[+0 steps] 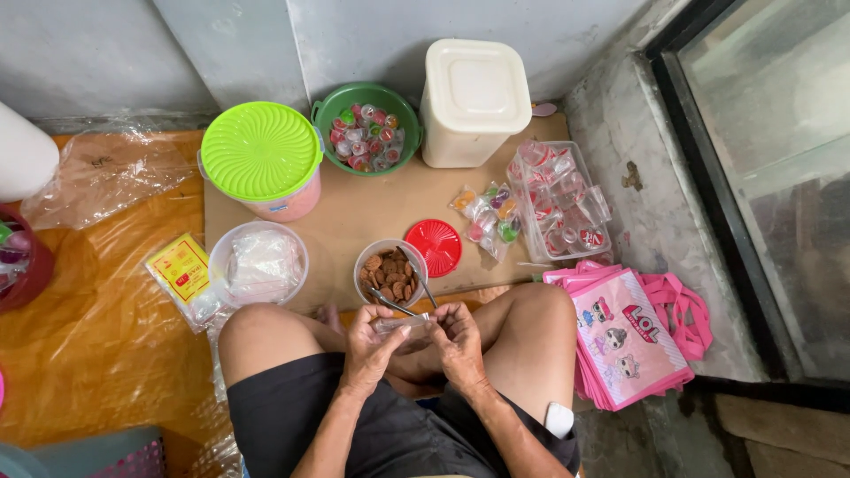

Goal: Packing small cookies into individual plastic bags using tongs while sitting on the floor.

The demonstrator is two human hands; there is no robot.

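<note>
Several containers ring the cardboard sheet [354,212] at centre frame: from left, a clear tub [261,264] of white bags, a pink bucket [266,159] under a green lid, a green basket [367,128] of jelly cups, a small clear jar [390,270] of brown snacks with metal tongs [394,304], a cream bin [472,102] and a clear box [562,199] of cups. At lower centre, between the bare knees, the left hand [370,341] and right hand [458,338] both pinch a small clear bag [403,326], whose contents are hard to make out. Pink printed bags [629,336] lie stacked at right; a dark red container [22,261] is cut off at the left edge.
</note>
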